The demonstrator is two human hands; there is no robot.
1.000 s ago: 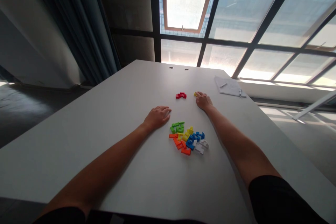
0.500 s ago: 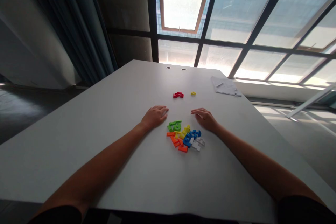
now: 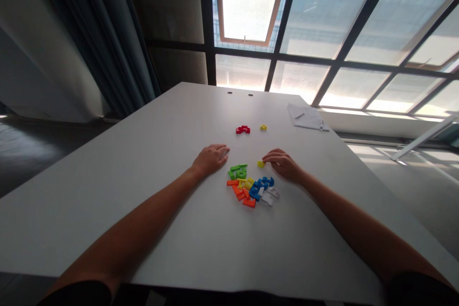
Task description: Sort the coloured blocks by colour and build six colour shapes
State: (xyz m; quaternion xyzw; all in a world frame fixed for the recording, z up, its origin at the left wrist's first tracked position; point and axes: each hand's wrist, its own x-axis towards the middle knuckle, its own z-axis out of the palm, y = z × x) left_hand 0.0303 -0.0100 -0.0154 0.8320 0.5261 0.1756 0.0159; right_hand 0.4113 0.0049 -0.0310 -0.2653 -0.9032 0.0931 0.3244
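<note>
Plastic puzzle pieces [image 3: 249, 185] in green, yellow, orange, blue and white lie in a loose heap on a pale grey table [image 3: 107, 210], while one small yellow piece [image 3: 260, 164] sits apart from the heap, just beside the fingertips of the right hand [image 3: 282, 164]. That hand is palm-down, its fingers loosely curled and slightly apart, with no pinch showing; whether a fingertip actually touches the yellow piece cannot be told from this angle. The left hand [image 3: 211, 160] lies flat and palm-down with its fingers nearly together, holding nothing, near the green pieces [image 3: 237, 172] but apart from them. The main risk seems to lie with that small yellow piece: on so smooth a top, a fingertip coming down on its edge could make it skid or flip into the heap. A wrist or knuckle dragged across the thin, overlapping pieces could scatter them, and the white ones could be missed against the pale surface. Farther off lie a red piece [image 3: 243, 129] and another small yellow piece [image 3: 263, 127], with a sheet of paper [image 3: 307, 117] and a pen [image 3: 300, 115] beyond them to the right.
</note>
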